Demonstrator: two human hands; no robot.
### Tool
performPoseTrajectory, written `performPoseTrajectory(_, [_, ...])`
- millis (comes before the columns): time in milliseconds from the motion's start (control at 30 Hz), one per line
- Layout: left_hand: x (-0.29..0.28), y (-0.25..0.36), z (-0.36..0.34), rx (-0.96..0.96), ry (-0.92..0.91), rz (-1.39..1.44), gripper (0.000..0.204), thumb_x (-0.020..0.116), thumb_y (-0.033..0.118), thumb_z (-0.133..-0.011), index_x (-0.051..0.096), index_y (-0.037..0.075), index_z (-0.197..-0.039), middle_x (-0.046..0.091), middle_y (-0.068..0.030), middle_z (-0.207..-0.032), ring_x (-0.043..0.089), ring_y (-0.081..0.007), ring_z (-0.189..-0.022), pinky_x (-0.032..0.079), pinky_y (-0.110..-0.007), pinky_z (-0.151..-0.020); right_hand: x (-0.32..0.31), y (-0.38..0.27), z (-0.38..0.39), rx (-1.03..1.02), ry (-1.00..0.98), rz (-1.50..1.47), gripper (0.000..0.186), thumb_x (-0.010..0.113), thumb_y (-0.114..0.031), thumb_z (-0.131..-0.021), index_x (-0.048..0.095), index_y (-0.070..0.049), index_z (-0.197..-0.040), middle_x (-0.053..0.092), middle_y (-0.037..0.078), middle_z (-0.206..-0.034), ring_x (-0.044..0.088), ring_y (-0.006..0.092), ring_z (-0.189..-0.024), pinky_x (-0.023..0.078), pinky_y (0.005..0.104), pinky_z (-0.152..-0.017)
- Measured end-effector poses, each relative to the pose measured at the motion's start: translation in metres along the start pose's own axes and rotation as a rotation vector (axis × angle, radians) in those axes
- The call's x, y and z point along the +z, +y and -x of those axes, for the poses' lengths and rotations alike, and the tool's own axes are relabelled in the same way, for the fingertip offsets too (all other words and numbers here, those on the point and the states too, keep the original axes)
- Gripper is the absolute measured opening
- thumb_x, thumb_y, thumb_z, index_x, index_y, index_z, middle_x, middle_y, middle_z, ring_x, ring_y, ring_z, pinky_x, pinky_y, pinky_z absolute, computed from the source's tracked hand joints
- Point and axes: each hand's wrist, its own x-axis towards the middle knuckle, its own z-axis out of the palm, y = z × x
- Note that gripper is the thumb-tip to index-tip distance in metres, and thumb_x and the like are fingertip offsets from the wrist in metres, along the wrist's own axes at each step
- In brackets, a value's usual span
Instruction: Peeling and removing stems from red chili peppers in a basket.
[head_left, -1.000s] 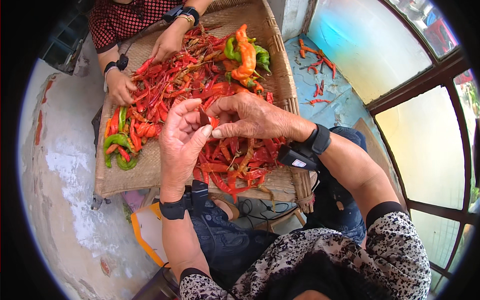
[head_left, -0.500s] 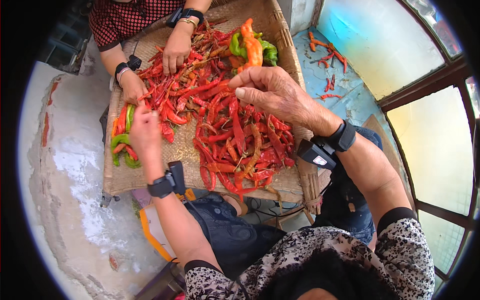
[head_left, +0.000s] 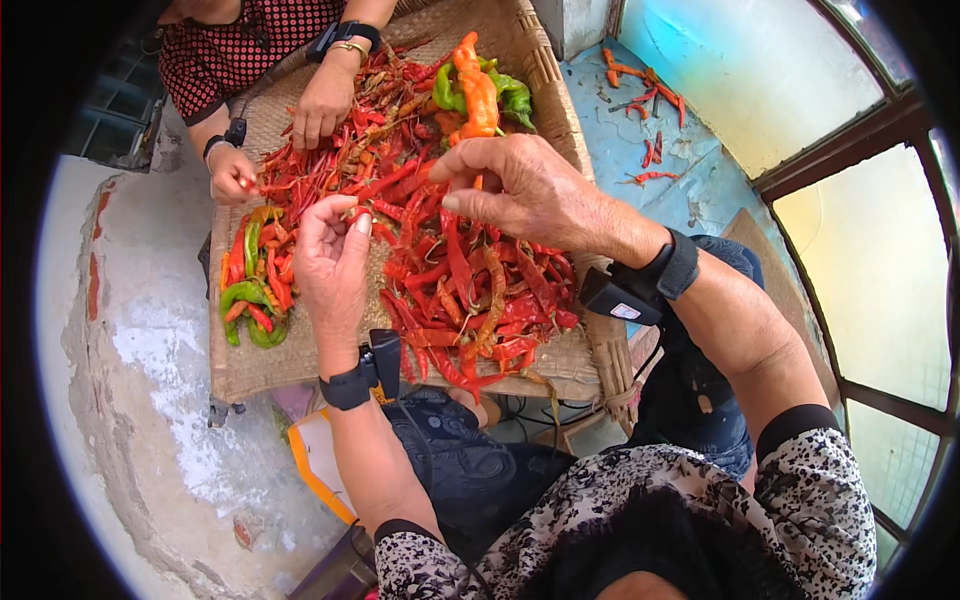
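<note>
A woven basket tray (head_left: 262, 366) carries a large pile of red chili peppers (head_left: 505, 290), some of them shriveled and brownish. My left hand (head_left: 335, 265) is raised over the tray's left part, with a small red chili pepper (head_left: 357, 213) pinched between thumb and index finger; most of that pepper is hidden. Above the pile, my right hand (head_left: 530, 190) has curled fingers, with its thumb apart from the index finger and nothing visible between them. Mixed green, orange and red peppers (head_left: 255, 275) lie in a small heap at the tray's left edge.
Across the tray, another person's hands (head_left: 322, 105) work in the peppers, one holding a small red piece. A large orange pepper (head_left: 478, 90) and green peppers (head_left: 513, 97) sit at the far right corner. Loose chilies lie on a blue sheet (head_left: 690, 190) beside a framed window (head_left: 850, 250).
My left hand has come back right from the left-edge heap and now shows a red chili pepper. My right hand stays over the pile. The other person's left-side hand has lifted toward the tray's edge.
</note>
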Motion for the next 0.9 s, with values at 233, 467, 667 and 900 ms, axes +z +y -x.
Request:
performPoseTrajectory(233, [0.019, 0.041, 0.02, 0.07, -0.093, 0.256, 0.018, 0.06, -0.002, -0.087, 0.053, 0.001, -0.103, 0.06, -0.0048, -0.095, 0.056, -0.0086, -0.085, 0.046, -0.022, -0.079, 0.023, -0.003, -0.001, -0.069, -0.218, -0.006, 0.029, 0.065, -0.023, -0.086, 0.061, 0.0, -0.102, 0.063, 0.014, -0.078, 0.062, 0.0291, -0.072, 0.048, 0.0382, -0.064])
performPoseTrajectory(467, [-0.018, 0.014, -0.016, -0.034, 0.364, 0.435, 0.017, 0.06, 0.005, -0.089, 0.054, 0.0, -0.104, 0.061, -0.0078, -0.093, 0.06, -0.0133, -0.082, 0.052, -0.026, -0.073, 0.018, 0.012, -0.003, -0.09, -0.002, 0.083, 0.013, 0.061, -0.01, -0.086, 0.062, 0.002, -0.09, 0.064, 0.015, -0.074, 0.064, 0.0263, -0.07, 0.052, 0.0343, -0.066])
performPoseTrajectory(667, [-0.005, -0.026, -0.01, -0.494, -0.01, 0.105, 0.049, 0.064, 0.016, -0.087, 0.046, -0.005, -0.128, 0.064, -0.0134, -0.103, 0.062, -0.0155, -0.082, 0.049, -0.025, -0.073, -0.013, 0.002, -0.008, 0.027, 0.168, -0.017, 0.014, 0.061, -0.011, -0.086, 0.063, 0.003, -0.085, 0.061, 0.013, -0.066, 0.061, 0.0218, -0.06, 0.049, 0.0331, -0.057])
performPoseTrajectory(900, [0.03, -0.034, -0.015, -0.256, -0.364, -0.687, 0.037, 0.07, 0.017, -0.076, 0.061, 0.0, -0.107, 0.063, -0.0179, -0.095, 0.06, -0.0346, -0.083, 0.047, -0.042, -0.074, -0.013, 0.002, -0.007, -0.113, 0.169, 0.087, 0.014, 0.06, -0.013, -0.089, 0.061, 0.001, -0.09, 0.061, 0.013, -0.067, 0.059, 0.0233, -0.059, 0.047, 0.0339, -0.056])
